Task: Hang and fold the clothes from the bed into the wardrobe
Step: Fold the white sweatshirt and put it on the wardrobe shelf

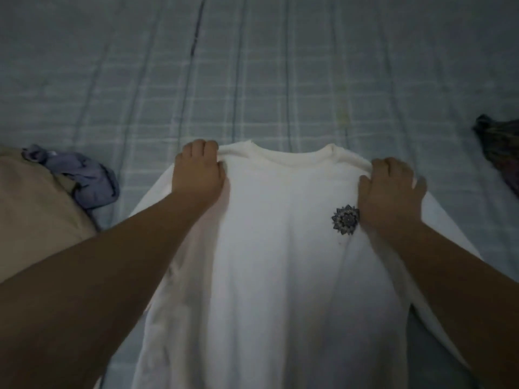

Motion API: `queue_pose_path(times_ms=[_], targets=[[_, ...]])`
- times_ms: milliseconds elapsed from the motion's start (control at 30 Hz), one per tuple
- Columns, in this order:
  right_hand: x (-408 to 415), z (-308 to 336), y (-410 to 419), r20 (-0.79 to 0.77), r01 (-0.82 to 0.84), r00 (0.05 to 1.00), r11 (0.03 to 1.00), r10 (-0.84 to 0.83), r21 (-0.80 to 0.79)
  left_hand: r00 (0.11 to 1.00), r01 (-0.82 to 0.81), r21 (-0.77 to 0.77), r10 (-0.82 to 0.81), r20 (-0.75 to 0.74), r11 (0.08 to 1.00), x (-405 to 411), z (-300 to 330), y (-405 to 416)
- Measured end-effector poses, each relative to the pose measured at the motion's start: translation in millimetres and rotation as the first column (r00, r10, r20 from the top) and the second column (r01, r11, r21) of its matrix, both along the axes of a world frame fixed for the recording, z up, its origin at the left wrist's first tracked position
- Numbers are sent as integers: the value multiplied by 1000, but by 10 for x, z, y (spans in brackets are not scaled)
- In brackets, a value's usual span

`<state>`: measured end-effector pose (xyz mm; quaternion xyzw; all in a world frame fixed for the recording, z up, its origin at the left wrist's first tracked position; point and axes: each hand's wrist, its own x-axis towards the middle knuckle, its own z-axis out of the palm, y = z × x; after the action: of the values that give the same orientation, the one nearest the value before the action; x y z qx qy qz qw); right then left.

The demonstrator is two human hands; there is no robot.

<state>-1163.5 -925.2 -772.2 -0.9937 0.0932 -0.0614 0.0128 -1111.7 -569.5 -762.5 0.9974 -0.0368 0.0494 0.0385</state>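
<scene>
A white long-sleeved top (280, 248) with a small dark flower emblem (345, 219) on its chest is spread front-up on the bed, collar pointing away from me. My left hand (198, 172) grips the fabric at its left shoulder, fingers curled over the shoulder edge. At the right shoulder, my right hand (390, 189) grips the fabric the same way, just above the emblem. Both sleeves trail down along the sides under my forearms.
The bed is covered by a pale blue checked sheet (280, 80). A crumpled lilac garment (84, 178) lies at the left on a beige garment (31, 209). A dark patterned garment (502, 153) sits at the right edge.
</scene>
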Motion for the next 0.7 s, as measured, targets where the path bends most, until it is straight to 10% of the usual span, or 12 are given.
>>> queue_pose_path(times_ms=[233,400,500,633,700], targets=[[-2231,289,592,47,-48,998,951,35,304,991,63,-346,-100,-92,936,-2025,452,137],[-3989,328,872,-197,257,963,859,-186,442,951,-147,-400,18,-309,905,-3689,409,593],[-4685,288,1027,-350,452,888,713,-299,537,870,-344,-396,130,-476,851,-4414,326,774],[-4881,368,1128,-534,685,712,282,-456,672,714,-654,-437,312,-627,617,-4750,440,752],[-4789,432,1163,-538,699,691,255,-483,668,601,-766,-412,323,-731,493,-4711,470,735]])
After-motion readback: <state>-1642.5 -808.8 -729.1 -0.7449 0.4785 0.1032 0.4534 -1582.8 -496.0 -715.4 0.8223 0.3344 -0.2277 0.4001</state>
